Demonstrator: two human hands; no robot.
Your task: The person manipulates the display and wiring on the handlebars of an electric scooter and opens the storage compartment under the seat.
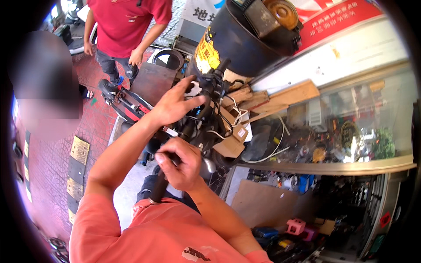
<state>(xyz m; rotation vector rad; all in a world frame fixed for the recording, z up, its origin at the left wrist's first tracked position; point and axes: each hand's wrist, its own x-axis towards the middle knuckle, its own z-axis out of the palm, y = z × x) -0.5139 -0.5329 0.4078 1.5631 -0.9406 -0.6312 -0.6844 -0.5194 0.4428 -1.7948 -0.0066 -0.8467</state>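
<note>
The black handlebar [188,130] slants away from the person's belly toward the shop window, right under both hands. It looks like a stiff metal tube, and I'd expect some weight behind it and a tendency to swing round if pushed at one end. The near grip [158,187], close to the shirt, looks rubbery, so it should hold well in a bare palm; that and the far grip [223,65] seem the sound places to steady it. The controls [209,83] by the far end look like plastic, easier to crack, and the cables [228,115] should bend softly but wouldn't like a tug.

The left hand [173,105] is at the controls, thumb and fingers spread apart; whether it grips anything there I can't tell. The right hand [182,163] is curled over the bar nearer the body, thumb near the bent fingers; what's inside is hidden from me.

Just beyond the bar lie a cardboard box [230,144] and some wooden planks [287,94], with a big black drum [245,50] behind. Off to the left, past a red-and-black frame [125,115], stands someone in a red shirt [127,26].
</note>
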